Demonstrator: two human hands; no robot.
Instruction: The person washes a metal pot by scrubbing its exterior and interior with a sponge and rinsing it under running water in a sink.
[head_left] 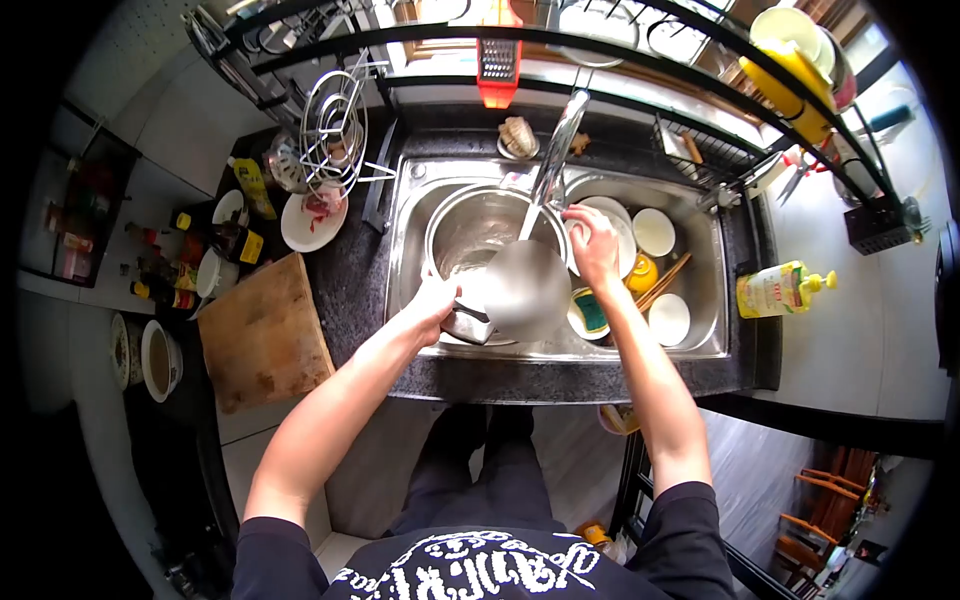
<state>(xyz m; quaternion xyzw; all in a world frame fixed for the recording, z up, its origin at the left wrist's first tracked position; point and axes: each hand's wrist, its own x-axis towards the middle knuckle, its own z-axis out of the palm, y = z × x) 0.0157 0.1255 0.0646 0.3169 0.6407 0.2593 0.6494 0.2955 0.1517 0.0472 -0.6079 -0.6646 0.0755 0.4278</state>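
A large stainless steel pot (436, 226) with water in it sits in the left basin of the sink (405, 200), under the faucet (562, 140). A pale stream runs from the spout into it. My left hand (437, 300) is closed on the pot's near-left rim, beside a handle (468, 325). On the far right side, my right hand (595, 242) has bent fingers at the pot's rim, close to the faucet; their exact contact is partly hidden. A round grey blur covers the pot's near-right part.
Bowls (654, 232), a green-and-yellow sponge (590, 310) and chopsticks (665, 282) lie in the right basin. A soap bottle (785, 290) stands right. To the left are a cutting board (265, 335) and a plate with raw meat (312, 222). A black rack (640, 55) spans overhead.
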